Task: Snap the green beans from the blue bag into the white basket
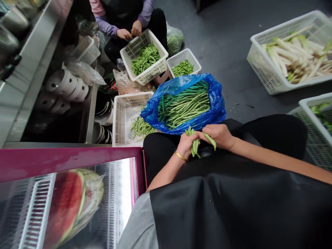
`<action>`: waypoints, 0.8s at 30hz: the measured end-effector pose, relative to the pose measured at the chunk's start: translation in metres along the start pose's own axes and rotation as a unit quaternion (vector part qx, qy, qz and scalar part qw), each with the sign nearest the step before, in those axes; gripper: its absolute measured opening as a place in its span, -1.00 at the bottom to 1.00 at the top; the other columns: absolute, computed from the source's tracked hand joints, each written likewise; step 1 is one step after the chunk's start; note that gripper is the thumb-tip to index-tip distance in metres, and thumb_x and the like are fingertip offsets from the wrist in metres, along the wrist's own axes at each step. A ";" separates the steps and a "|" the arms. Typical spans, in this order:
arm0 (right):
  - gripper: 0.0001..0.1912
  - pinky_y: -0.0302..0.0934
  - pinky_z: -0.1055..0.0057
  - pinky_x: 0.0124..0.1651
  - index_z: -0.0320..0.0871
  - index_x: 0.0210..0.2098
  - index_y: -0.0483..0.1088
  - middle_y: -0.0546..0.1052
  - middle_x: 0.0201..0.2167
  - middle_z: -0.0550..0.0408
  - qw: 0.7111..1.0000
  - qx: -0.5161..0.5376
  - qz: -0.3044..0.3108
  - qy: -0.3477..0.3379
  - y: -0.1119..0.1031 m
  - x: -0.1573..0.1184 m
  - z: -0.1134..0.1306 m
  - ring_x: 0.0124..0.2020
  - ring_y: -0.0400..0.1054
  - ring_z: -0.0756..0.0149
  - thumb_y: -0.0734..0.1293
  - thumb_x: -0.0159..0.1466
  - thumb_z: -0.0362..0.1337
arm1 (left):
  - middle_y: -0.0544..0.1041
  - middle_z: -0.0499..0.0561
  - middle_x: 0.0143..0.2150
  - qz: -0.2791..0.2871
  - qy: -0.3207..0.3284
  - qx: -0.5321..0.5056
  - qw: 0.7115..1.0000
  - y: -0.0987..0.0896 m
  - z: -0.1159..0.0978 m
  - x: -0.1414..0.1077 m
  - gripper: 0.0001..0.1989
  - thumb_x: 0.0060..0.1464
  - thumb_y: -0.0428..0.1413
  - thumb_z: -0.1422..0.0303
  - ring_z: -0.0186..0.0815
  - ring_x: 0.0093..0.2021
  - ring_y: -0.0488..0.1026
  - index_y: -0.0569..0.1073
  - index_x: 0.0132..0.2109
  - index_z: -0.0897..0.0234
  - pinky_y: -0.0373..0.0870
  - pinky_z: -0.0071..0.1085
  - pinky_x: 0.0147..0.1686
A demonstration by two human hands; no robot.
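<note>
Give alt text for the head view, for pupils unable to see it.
A left hand holds green beans, the right hand close beside it, near an open blue bag of long beans. Beyond, a co-worker's hands are by a white basket of green pods.

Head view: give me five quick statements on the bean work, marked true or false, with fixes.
1. The left hand holds green beans. True.
2. The blue plastic bag is tied shut. False: it is open, showing long green beans.
3. A gold bracelet is on the left wrist. True.
4. The right hand is inside the bag. False: it is outside, close to the left hand.
5. Cut watermelon shows at lower left. True.
</note>
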State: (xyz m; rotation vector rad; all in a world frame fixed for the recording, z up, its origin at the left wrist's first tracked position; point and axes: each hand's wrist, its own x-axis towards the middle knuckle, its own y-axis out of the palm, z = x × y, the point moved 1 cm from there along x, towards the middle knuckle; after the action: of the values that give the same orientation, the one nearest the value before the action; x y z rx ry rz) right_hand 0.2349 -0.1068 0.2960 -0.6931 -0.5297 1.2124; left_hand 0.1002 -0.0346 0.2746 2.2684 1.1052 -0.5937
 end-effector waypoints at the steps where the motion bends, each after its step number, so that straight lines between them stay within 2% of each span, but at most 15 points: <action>1: -0.55 -0.04 0.44 -0.52 -0.14 -0.68 0.19 0.37 -0.64 0.02 0.999 -0.028 0.022 0.009 0.000 0.001 0.000 -0.55 0.27 0.35 0.19 0.21 0.01 | 0.37 -0.09 -0.62 -0.025 -0.005 -0.035 0.999 -0.002 0.001 0.003 -0.68 -0.27 0.30 0.27 -0.47 -0.65 0.28 0.42 -0.40 0.39 0.19 -0.48 -0.58; 2: -0.56 -0.03 0.44 -0.53 -0.15 -0.66 0.22 0.38 -0.65 0.03 0.995 -0.021 0.089 0.029 0.000 0.002 0.000 -0.57 0.27 0.35 0.19 0.21 -0.01 | 0.37 -0.11 -0.61 -0.043 0.006 -0.061 0.997 -0.003 0.000 0.004 -0.65 -0.28 0.31 0.25 -0.47 -0.64 0.28 0.44 -0.35 0.39 0.19 -0.48 -0.58; 3: -0.58 -0.02 0.45 -0.55 -0.15 -0.65 0.24 0.38 -0.66 0.05 0.980 0.013 0.189 0.052 0.001 0.003 0.000 -0.61 0.26 0.37 0.20 0.20 -0.01 | 0.37 -0.12 -0.60 -0.047 0.026 -0.072 0.996 -0.005 -0.003 0.004 -0.62 -0.29 0.32 0.25 -0.47 -0.63 0.29 0.46 -0.30 0.38 0.20 -0.48 -0.56; 5: -0.61 0.03 0.47 -0.60 -0.17 -0.61 0.27 0.35 -0.70 0.13 0.907 0.109 0.400 0.079 0.005 0.002 0.003 -0.69 0.21 0.41 0.26 0.15 0.00 | 0.41 -0.11 -0.54 0.004 0.065 -0.045 0.997 -0.007 -0.010 -0.001 -0.56 -0.30 0.35 0.25 -0.46 -0.58 0.33 0.49 -0.23 0.37 0.24 -0.48 -0.51; 6: -0.62 0.05 0.47 -0.62 -0.17 -0.59 0.29 0.33 -0.70 0.16 0.865 0.147 0.472 0.079 0.008 0.001 0.005 -0.71 0.19 0.43 0.29 0.11 0.01 | 0.44 -0.08 -0.51 0.050 0.071 -0.018 0.996 -0.007 -0.013 -0.004 -0.55 -0.31 0.36 0.26 -0.45 -0.55 0.35 0.50 -0.23 0.37 0.27 -0.47 -0.48; 7: -0.63 0.06 0.47 -0.64 -0.18 -0.57 0.31 0.32 -0.70 0.19 0.839 0.173 0.510 0.080 0.011 -0.001 0.008 -0.72 0.17 0.44 0.31 0.08 0.03 | 0.47 -0.06 -0.48 0.098 0.069 0.008 0.993 -0.007 -0.016 -0.008 -0.57 -0.31 0.37 0.26 -0.43 -0.52 0.37 0.52 -0.25 0.39 0.29 -0.46 -0.44; 9: -0.60 0.04 0.48 -0.67 -0.17 -0.56 0.30 0.28 -0.71 0.23 0.826 0.207 0.515 0.092 0.016 -0.002 0.011 -0.74 0.14 0.47 0.32 0.04 0.06 | 0.50 -0.01 -0.43 0.168 0.058 0.040 0.983 -0.006 -0.019 -0.014 -0.60 -0.31 0.38 0.25 -0.40 -0.46 0.41 0.52 -0.30 0.41 0.34 -0.43 -0.37; 10: -0.59 0.03 0.48 -0.68 -0.16 -0.56 0.28 0.26 -0.71 0.23 0.826 0.223 0.508 0.100 0.018 -0.003 0.011 -0.74 0.13 0.48 0.32 0.04 0.08 | 0.50 0.00 -0.42 0.182 0.057 0.048 0.980 -0.005 -0.019 -0.016 -0.61 -0.30 0.38 0.24 -0.38 -0.44 0.41 0.52 -0.32 0.41 0.34 -0.42 -0.34; 12: -0.57 0.02 0.48 -0.69 -0.15 -0.57 0.25 0.25 -0.72 0.24 0.825 0.234 0.504 0.105 0.017 -0.003 0.010 -0.74 0.12 0.47 0.32 0.03 0.11 | 0.50 0.00 -0.43 0.179 0.059 0.059 0.980 -0.004 -0.018 -0.016 -0.62 -0.29 0.38 0.24 -0.39 -0.44 0.41 0.51 -0.33 0.41 0.34 -0.42 -0.33; 14: -0.57 0.02 0.48 -0.66 -0.16 -0.56 0.27 0.25 -0.73 0.23 0.837 0.209 0.499 0.087 0.008 -0.001 0.005 -0.73 0.14 0.45 0.33 0.03 0.11 | 0.47 -0.02 -0.46 0.147 0.057 0.060 0.986 -0.005 -0.015 -0.013 -0.62 -0.31 0.38 0.25 -0.41 -0.46 0.38 0.50 -0.36 0.41 0.32 -0.43 -0.37; 16: -0.57 0.03 0.48 -0.62 -0.16 -0.50 0.30 0.29 -0.70 0.21 0.882 0.169 0.435 0.071 -0.008 0.003 -0.002 -0.69 0.18 0.43 0.32 0.08 0.11 | 0.44 -0.05 -0.50 0.111 0.052 0.055 0.991 -0.006 -0.012 -0.008 -0.61 -0.34 0.38 0.22 -0.42 -0.49 0.35 0.47 -0.41 0.41 0.29 -0.44 -0.40; 18: -0.59 0.02 0.48 -0.56 -0.14 -0.48 0.28 0.31 -0.65 0.19 0.941 0.118 0.315 0.034 -0.025 0.008 -0.005 -0.63 0.18 0.43 0.27 0.16 0.10 | 0.43 -0.05 -0.51 0.100 0.052 0.063 0.992 -0.007 -0.011 -0.006 -0.60 -0.36 0.38 0.21 -0.43 -0.50 0.33 0.46 -0.42 0.41 0.27 -0.44 -0.42; 20: -0.58 -0.01 0.46 -0.51 -0.13 -0.54 0.21 0.26 -0.65 0.19 0.973 0.083 0.212 -0.030 -0.038 0.010 -0.004 -0.60 0.14 0.43 0.21 0.22 0.08 | 0.42 -0.06 -0.51 0.113 0.061 0.085 0.988 -0.007 -0.013 -0.006 -0.61 -0.34 0.38 0.21 -0.44 -0.50 0.31 0.45 -0.43 0.41 0.25 -0.45 -0.42; 22: -0.54 -0.04 0.46 -0.53 -0.13 -0.59 0.13 0.20 -0.69 0.20 0.966 0.129 0.211 -0.069 -0.040 0.008 0.003 -0.63 0.09 0.45 0.18 0.25 0.07 | 0.42 -0.06 -0.51 0.139 0.079 0.110 0.981 -0.005 -0.019 -0.012 -0.62 -0.29 0.36 0.21 -0.45 -0.50 0.30 0.44 -0.42 0.40 0.24 -0.45 -0.43; 24: -0.50 -0.06 0.47 -0.59 -0.12 -0.60 0.11 0.18 -0.73 0.22 0.916 0.271 0.290 -0.048 -0.036 0.002 0.009 -0.69 0.08 0.47 0.15 0.27 0.11 | 0.43 -0.05 -0.49 0.180 0.111 0.148 0.966 -0.004 -0.031 -0.022 -0.65 -0.25 0.34 0.21 -0.44 -0.50 0.31 0.46 -0.39 0.39 0.24 -0.44 -0.42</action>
State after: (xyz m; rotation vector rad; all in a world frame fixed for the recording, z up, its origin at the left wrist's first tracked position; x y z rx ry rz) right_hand 0.2525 -0.1102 0.3284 -0.3107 -0.0351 1.8621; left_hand 0.0891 -0.0251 0.3102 2.7644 0.7046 -0.3816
